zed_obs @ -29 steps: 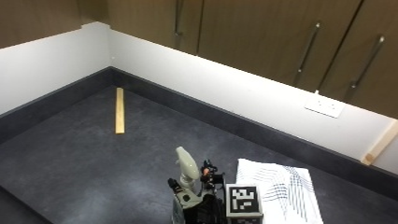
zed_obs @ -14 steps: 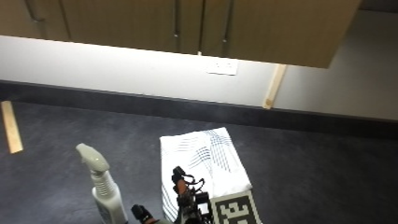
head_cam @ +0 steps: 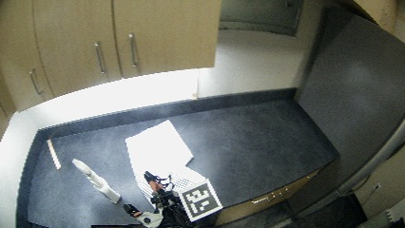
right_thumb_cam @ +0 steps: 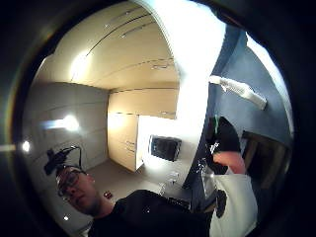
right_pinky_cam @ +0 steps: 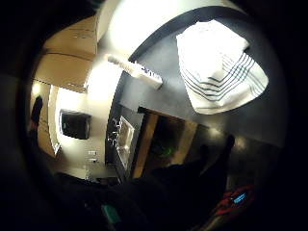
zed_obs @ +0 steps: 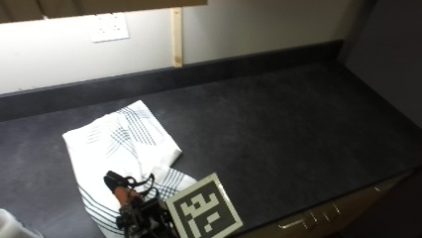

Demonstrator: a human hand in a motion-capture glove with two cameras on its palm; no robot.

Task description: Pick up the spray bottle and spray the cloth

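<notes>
A white spray bottle (head_cam: 95,180) stands upright on the dark counter, left of a white cloth with thin dark stripes (head_cam: 161,152). In the outside view the cloth (zed_obs: 119,153) lies flat and only a sliver of the bottle (zed_obs: 8,224) shows at the lower left corner. My gloved right hand (right_pinky_cam: 214,154) hovers at the counter's front edge, just in front of the cloth and apart from the bottle. Both palm views look across the counter at the bottle (right_pinky_cam: 134,70) (right_thumb_cam: 238,89) and the cloth (right_pinky_cam: 219,67). Nothing lies in the palm, and its dark fingers reach out straight.
A pale wooden strip (zed_obs: 176,34) leans on the back wall beside a socket (zed_obs: 109,27). Another strip (head_cam: 53,154) lies flat at the far left. Wall cupboards (head_cam: 114,42) hang above the counter (zed_obs: 284,129), with a dark tall panel (head_cam: 354,95) at its right end.
The outside camera has swung right, so the bottle has slid almost out of its picture. The cloth and bottle themselves have not visibly moved.
</notes>
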